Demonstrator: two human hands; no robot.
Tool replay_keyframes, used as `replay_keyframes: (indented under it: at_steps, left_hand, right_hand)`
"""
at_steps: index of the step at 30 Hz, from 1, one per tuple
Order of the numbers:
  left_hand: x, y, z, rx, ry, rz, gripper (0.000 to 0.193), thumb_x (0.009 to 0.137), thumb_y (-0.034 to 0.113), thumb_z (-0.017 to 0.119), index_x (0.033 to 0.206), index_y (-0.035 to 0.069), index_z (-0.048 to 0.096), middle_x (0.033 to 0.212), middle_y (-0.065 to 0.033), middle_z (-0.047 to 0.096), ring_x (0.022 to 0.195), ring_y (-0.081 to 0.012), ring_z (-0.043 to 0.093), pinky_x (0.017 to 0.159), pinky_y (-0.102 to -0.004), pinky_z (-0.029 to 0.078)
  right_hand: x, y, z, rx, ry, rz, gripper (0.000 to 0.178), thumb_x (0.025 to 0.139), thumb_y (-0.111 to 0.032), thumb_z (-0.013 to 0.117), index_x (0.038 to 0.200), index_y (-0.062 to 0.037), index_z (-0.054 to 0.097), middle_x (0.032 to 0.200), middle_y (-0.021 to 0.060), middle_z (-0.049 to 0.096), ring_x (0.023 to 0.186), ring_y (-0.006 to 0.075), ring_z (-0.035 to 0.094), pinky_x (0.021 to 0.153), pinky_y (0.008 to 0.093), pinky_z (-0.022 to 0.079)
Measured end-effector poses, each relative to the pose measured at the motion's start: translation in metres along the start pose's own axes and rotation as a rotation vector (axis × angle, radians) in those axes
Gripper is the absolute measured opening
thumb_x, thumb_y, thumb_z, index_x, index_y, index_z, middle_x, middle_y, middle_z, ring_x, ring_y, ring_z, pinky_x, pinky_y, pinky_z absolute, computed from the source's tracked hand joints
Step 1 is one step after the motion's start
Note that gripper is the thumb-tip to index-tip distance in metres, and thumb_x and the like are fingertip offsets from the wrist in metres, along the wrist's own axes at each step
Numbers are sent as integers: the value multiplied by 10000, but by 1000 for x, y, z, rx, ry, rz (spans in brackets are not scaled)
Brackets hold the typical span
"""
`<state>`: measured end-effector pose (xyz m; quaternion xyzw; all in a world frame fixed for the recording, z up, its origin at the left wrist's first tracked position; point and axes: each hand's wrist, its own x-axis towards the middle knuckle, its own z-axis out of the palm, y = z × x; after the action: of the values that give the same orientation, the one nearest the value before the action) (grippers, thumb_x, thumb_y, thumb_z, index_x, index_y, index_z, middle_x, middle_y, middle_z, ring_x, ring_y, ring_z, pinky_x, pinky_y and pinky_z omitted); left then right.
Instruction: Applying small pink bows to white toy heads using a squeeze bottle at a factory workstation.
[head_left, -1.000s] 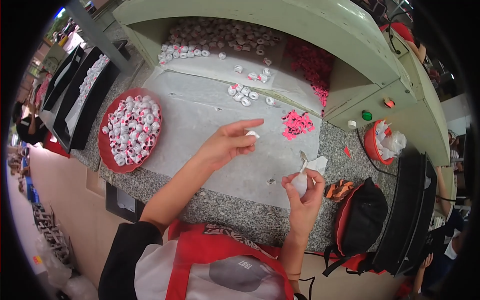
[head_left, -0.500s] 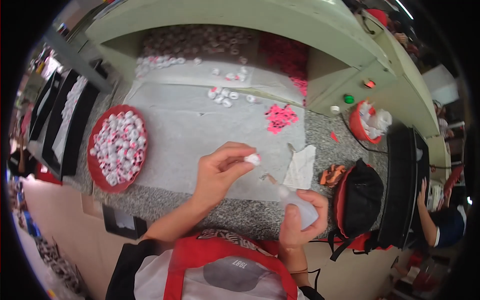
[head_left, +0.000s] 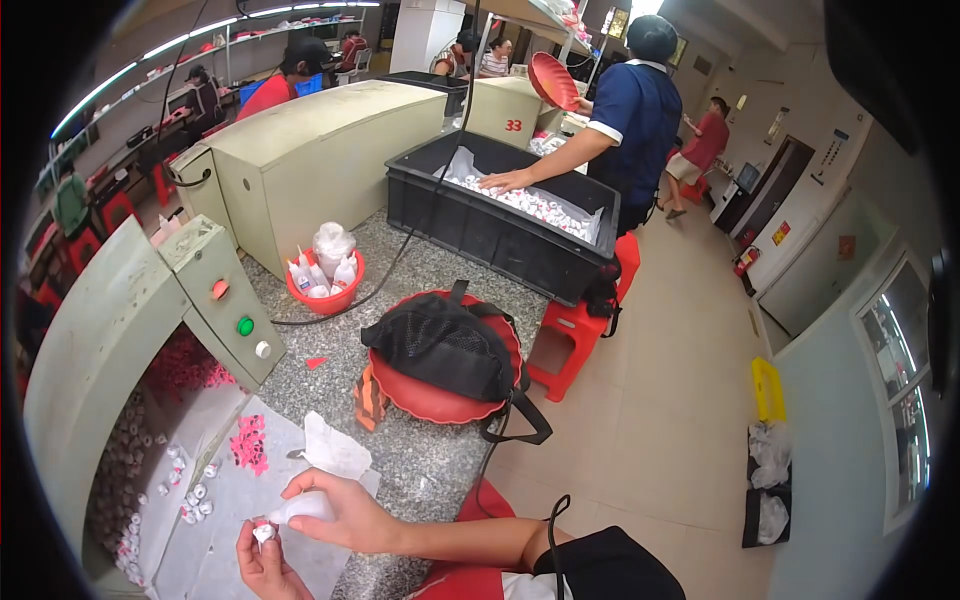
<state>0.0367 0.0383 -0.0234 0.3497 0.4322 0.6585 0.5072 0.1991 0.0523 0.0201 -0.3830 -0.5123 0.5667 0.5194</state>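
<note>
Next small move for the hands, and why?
Probably a light squeeze of the white bottle: the right hand aims its tip at the small white piece, which the left hand pinches close by. Whether anything has come out is too small to tell.

This is looking like a small-parts factory workshop: a pale green metal bench hood with coloured round buttons (head_left: 100, 320) is standing on a speckled grey stone-like worktop (head_left: 425, 455), small white pieces (head_left: 540, 208) are lying in bulk in a deep black plastic crate (head_left: 480, 245), a co-worker in navy (head_left: 645, 130) is reaching in, and long white tube lights (head_left: 310, 7) are lining shelves behind.
</note>
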Motion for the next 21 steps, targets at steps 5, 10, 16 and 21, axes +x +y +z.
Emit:
replay_keyframes:
  at_steps: [5,10,16,21]
  left_hand:
    - [-4,-2,-11,25,27,-42,362,786,-16,531,1133,-62,441,1049,-125,517,932,-171,545,814,-232,461]
    - [-5,-2,-21,21,48,-25,364,780,-10,542,1127,-60,446,1040,-124,518,920,-175,547,817,-245,462]
    - [-6,24,5,230,136,23,333,712,-48,548,1042,-62,503,1016,-145,551,937,-203,545,812,-270,436]
    - [4,30,24,15,17,0,341,721,-114,572,1049,-63,495,1017,-128,556,921,-164,556,776,-247,472]
  right_hand:
    - [3,6,12,16,3,-118,266,761,-87,591,997,-9,495,898,49,535,832,100,509,712,235,413]
    - [1,1,14,81,-73,-11,288,763,-112,592,1006,10,497,945,75,535,934,133,491,834,262,376]
    - [3,-16,10,-105,86,-219,269,711,-48,622,963,-7,539,934,70,547,901,141,508,812,259,393]
    - [-8,-27,9,-299,198,-248,222,716,-108,591,894,10,531,839,79,541,762,131,513,679,248,412]
